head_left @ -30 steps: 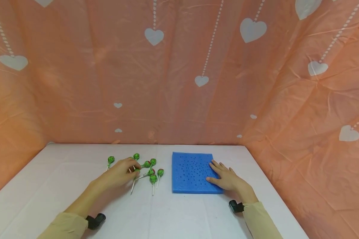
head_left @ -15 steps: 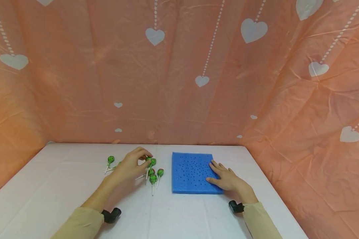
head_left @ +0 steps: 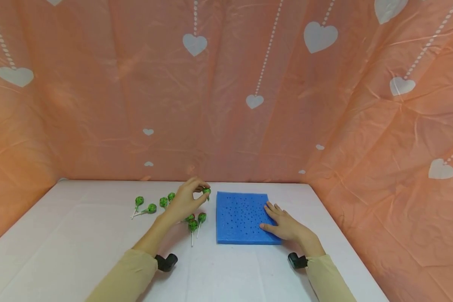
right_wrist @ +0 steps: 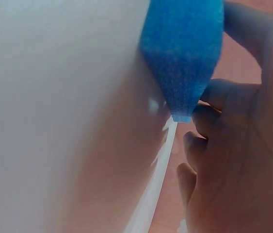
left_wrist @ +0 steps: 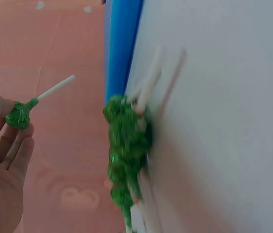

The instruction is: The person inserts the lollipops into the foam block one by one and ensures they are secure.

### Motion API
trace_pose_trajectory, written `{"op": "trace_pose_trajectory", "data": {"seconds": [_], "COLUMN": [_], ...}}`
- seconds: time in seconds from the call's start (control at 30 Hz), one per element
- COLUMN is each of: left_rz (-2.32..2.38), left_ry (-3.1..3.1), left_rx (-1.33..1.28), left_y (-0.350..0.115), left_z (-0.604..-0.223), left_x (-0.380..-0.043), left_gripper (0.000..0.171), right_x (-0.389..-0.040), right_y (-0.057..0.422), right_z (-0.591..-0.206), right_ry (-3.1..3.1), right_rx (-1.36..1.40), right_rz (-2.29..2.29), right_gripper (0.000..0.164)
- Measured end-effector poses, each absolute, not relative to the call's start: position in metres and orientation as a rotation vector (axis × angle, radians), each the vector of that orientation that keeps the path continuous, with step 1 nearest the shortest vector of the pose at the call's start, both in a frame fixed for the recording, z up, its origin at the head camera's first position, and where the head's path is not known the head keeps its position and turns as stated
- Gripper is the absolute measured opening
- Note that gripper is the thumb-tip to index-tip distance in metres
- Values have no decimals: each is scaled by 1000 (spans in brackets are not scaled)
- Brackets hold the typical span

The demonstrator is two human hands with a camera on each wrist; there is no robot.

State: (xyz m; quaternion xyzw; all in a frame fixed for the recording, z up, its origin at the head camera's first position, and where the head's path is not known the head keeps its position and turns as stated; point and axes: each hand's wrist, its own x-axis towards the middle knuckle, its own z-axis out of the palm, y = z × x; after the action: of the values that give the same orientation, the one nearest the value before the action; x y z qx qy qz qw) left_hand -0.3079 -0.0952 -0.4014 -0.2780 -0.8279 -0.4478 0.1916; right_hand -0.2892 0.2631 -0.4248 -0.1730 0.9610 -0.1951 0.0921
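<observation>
My left hand (head_left: 186,202) pinches a green-wrapped lollipop (left_wrist: 18,116) by its round head between thumb and fingers. In the left wrist view its white stick points away from the hand, above the table. A blue foam block (head_left: 238,218) dotted with small holes lies flat to the right of that hand. Across the block's right edge rests my right hand (head_left: 285,224), fingers spread over the top face. The right wrist view shows the block's side with the right fingers (right_wrist: 209,119) along it. Below the left hand lie several more lollipops (head_left: 193,225), partly hidden by it.
To the left, other green lollipops (head_left: 151,208) are scattered on the white table (head_left: 79,235), their sticks pointing various ways. An orange curtain (head_left: 226,138) with pale hearts stands behind the table and along both sides.
My left hand has moved right and away from me, lifting a lollipop from the scattered group toward the foam block. The right hand has stayed in place on the block.
</observation>
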Motion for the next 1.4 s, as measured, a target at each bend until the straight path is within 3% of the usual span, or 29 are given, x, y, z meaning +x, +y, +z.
{"op": "trace_pose_trajectory", "data": {"seconds": [0.67,1.4], "left_rz": [-1271,-1277], "left_ry": [-2291,-2385], "left_rx": [-646,-639], "left_y": [-43,-29], "left_z": [-400,-405], "left_x": [-345,-362], "left_gripper": [19,16], "right_x": [-293,-291], "right_y": [262,262], "right_z": [-427,-424], "right_ry": [2867,2867], "right_rx": [-551,-509], "right_rz": [-548,-540], "right_gripper": [82,83]}}
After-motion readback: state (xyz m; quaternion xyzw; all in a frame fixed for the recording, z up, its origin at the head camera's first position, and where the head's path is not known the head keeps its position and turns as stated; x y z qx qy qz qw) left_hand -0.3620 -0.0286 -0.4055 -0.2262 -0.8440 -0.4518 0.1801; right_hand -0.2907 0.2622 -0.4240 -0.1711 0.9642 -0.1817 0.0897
